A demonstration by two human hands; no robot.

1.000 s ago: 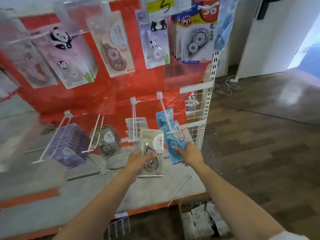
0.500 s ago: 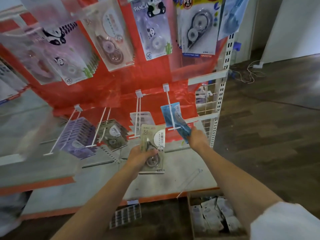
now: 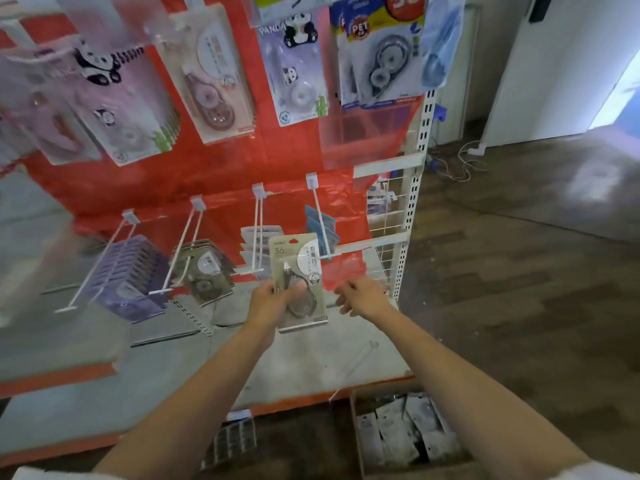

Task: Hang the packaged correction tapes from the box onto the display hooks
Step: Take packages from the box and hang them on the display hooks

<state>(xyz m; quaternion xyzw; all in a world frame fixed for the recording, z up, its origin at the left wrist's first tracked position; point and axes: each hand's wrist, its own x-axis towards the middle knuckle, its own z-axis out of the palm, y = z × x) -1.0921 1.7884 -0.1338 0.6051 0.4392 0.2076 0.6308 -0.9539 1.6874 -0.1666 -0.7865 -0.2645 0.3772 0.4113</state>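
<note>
My left hand (image 3: 268,303) grips a beige packaged correction tape (image 3: 300,271) marked 36, held upright in front of the lower hooks. My right hand (image 3: 360,296) hovers just right of it with relaxed fingers and holds nothing. Blue packs (image 3: 313,221) hang far back on the rightmost lower hook (image 3: 322,223). The hook to its left (image 3: 258,233) carries pale packs (image 3: 251,237). A cardboard box (image 3: 356,431) with several packaged tapes stands on the floor at the bottom right.
Other lower hooks hold purple packs (image 3: 128,275) and brown packs (image 3: 204,268). Upper hooks carry panda (image 3: 294,64) and other tape packs against a red backing (image 3: 207,168). A grey shelf (image 3: 173,372) lies below. A loose hook (image 3: 353,365) rests on it. Wooden floor (image 3: 519,306) to the right.
My right hand pushed a blue pack back along the rightmost hook, let it go and drew back empty. My left hand lifted the beige pack slightly.
</note>
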